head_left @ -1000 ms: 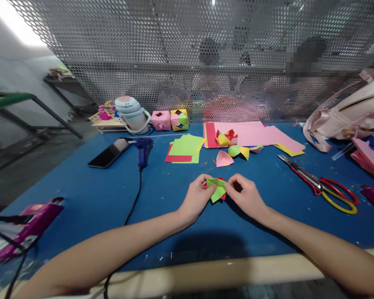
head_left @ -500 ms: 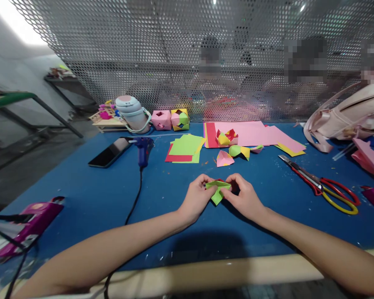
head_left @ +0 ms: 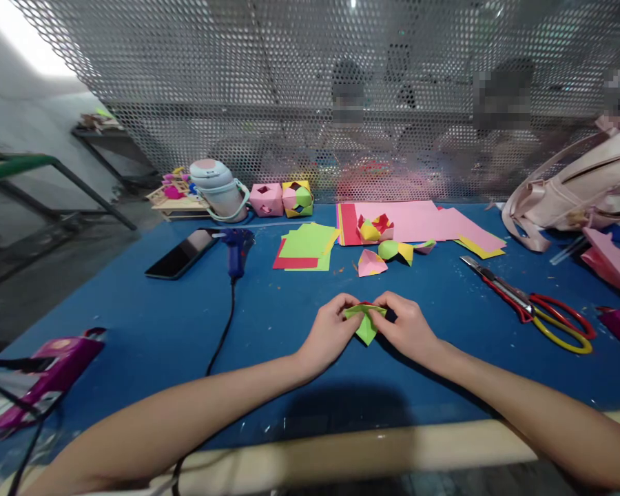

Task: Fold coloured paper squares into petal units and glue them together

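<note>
A folded green paper piece (head_left: 365,324) with a bit of red behind it sits between both hands over the blue mat (head_left: 269,324). My left hand (head_left: 329,332) pinches its left side with closed fingers. My right hand (head_left: 406,326) pinches its right side, fingers also closed. The two hands nearly touch above the paper.
Behind the hands lie folded paper shapes (head_left: 372,262), stacked coloured sheets (head_left: 307,244) and pink sheets (head_left: 424,222). Scissors (head_left: 552,318) and a cutter (head_left: 483,274) lie right. A blue glue gun (head_left: 236,249), phone (head_left: 183,253), paper cubes (head_left: 284,198), a pale bottle (head_left: 218,189) and a pink bag (head_left: 579,189) ring the mat. People sit behind the mesh screen (head_left: 341,103).
Both hands have drawn closer together and slid slightly toward me, pressing the green paper into a flatter, narrower shape; less red shows.
</note>
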